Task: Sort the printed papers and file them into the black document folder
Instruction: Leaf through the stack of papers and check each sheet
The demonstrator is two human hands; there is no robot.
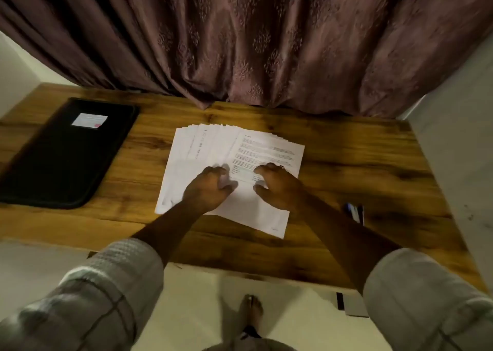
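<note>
Head view, looking down. Left hand (209, 187) and right hand (277, 186) sit side by side on the fanned printed papers (202, 150). Both have fingers arched and tips pressing on the top sheets; no grip or pinch that I can make out. The gap between the 2 hands shows a page of text.

Papers lie mid-table, fanned at the far edge, top sheet skewed right. Black document folder (66, 161) lies closed and flat at the left of the wooden table (346, 163), well apart from the papers, with a white label (89, 120) near its far end. Pens (354, 213) lie near the right forearm, blurred.

Mauve patterned curtain (266, 43) hangs along the table's far edge; a pale wall (458, 163) shuts in the right side. Bare wood shows between folder and papers, and right of the papers. The near edge opens to the floor (202, 310), with a bare foot (250, 310) below it
</note>
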